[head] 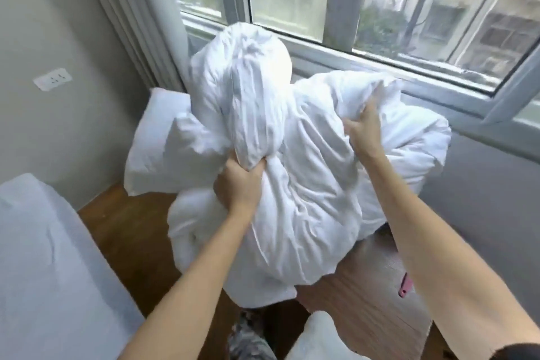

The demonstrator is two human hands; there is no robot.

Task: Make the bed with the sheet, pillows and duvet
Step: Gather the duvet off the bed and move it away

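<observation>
The left hand (238, 184) is gripping a bunched fold of the white duvet (292, 169), fingers curled tight around the fabric. The right hand (362, 126) is pinching an upper fold. The duvet is piled at the far edge of the wooden table (365, 301) — beneath the window (380, 9) — with a pillow (157, 140) just left of it.

Daylight from the window (380, 3); soft motion blur, wide-angle edge bending.

Both forearms were bare to the frame's lower edge. A dark sleeve edge (523, 352) showed at lower right; patterned grey-green trousers (248, 339) appeared at bottom centre.
</observation>
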